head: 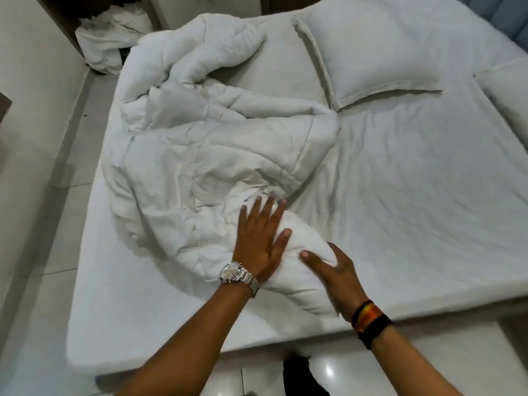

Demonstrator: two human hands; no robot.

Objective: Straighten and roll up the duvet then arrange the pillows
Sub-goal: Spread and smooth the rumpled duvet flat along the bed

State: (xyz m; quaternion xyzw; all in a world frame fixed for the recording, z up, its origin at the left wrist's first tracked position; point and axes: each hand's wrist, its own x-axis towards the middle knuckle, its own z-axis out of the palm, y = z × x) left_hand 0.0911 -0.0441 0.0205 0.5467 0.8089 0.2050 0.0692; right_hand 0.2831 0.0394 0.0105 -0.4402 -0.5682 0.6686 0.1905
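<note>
A crumpled white duvet [200,144] lies bunched on the left half of the bed [414,195], from the far left corner down to the near edge. My left hand [261,238], with a silver watch on the wrist, lies flat with fingers spread on the duvet's near end. My right hand [331,271], with dark bands on the wrist, curls around that same near corner from the right, thumb on top. A white pillow [368,50] rests flat at the far middle of the bed. A second pillow [505,90] shows partly at the right edge.
A heap of white linen [111,38] sits on the floor past the bed's far left corner. A white wall [28,95] and a narrow strip of tiled floor [80,144] run along the left. Glossy floor tiles [337,372] lie below the near edge.
</note>
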